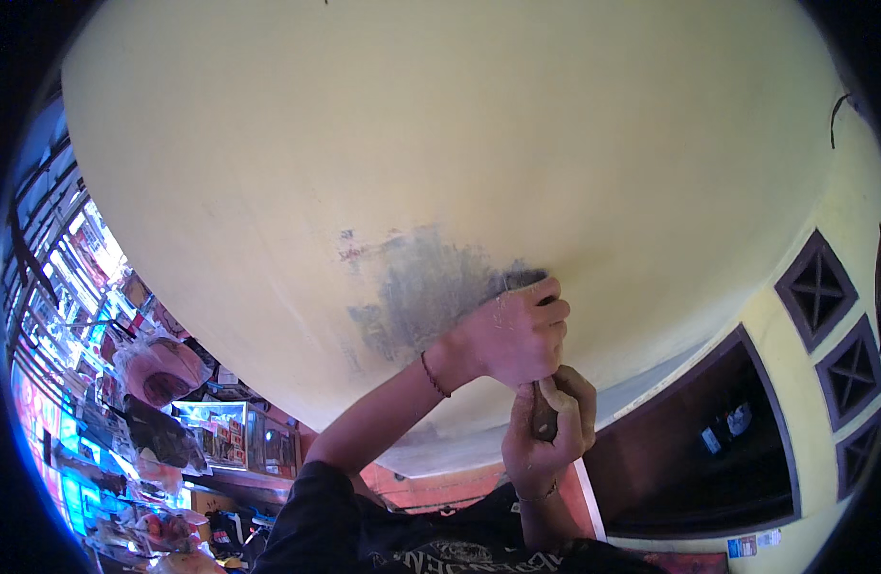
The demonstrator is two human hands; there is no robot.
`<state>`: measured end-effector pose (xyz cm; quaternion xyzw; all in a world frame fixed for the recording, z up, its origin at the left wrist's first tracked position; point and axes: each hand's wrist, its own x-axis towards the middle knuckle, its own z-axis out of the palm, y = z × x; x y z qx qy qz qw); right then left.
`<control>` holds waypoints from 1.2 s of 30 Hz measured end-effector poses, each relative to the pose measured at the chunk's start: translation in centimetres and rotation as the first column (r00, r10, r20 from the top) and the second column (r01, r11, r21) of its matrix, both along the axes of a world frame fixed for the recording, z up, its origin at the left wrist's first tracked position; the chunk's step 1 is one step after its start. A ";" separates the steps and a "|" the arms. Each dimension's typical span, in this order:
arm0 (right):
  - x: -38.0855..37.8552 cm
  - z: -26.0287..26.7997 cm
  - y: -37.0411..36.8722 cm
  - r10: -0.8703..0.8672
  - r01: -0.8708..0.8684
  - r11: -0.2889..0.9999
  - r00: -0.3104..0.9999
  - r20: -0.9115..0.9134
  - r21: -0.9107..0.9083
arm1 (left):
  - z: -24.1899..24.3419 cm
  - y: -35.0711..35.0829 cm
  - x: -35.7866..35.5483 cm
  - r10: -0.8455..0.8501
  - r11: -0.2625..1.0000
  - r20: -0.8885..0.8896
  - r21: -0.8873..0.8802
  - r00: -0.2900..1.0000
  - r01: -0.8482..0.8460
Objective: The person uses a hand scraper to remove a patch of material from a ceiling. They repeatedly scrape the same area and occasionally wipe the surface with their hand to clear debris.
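Before me is a cream-painted wall point(426, 143) with a grey, scraped patch point(433, 287) where the paint is gone. My left hand point(515, 333) is closed in a fist against the wall at the patch's right edge, with pale specks on its back. Just below it, my right hand point(551, 430) grips the brown handle of a hand tool point(546, 422). The tool seems to run up into my left fist, and its working end is hidden by that hand. A dark spot shows on the wall just above my left knuckles.
A glass display case point(225, 430) with small packets stands at lower left, near hanging plastic-wrapped goods point(160, 369). To the right are a dark doorway point(699, 452) and diamond-shaped vent blocks point(817, 290). A red floor point(426, 488) shows below the wall.
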<state>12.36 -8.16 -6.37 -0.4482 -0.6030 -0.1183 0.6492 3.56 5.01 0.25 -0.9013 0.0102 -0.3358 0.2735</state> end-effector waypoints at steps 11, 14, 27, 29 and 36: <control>-0.4 -0.4 0.4 -0.017 0.016 1.000 0.998 -0.053 -0.016 | 0.1 0.3 0.0 0.050 0.998 -0.001 0.031 0.999 -0.050; -0.3 -0.1 0.4 -0.010 0.008 0.998 0.999 -0.036 -0.059 | 0.3 0.3 0.1 0.015 1.000 -0.040 0.011 0.999 -0.015; 0.2 0.4 1.0 -0.090 0.089 0.995 0.995 0.035 0.033 | 0.5 0.1 0.3 0.016 0.999 0.005 0.035 1.000 -0.017; 0.3 0.3 1.0 -0.094 0.093 0.993 0.995 0.022 0.067 | 0.4 0.3 0.3 0.027 1.000 0.007 0.004 1.000 -0.027; 0.1 0.3 0.6 -0.054 0.053 0.997 0.998 -0.018 -0.064 | 0.5 0.3 0.3 -0.004 0.999 0.019 0.052 1.000 0.003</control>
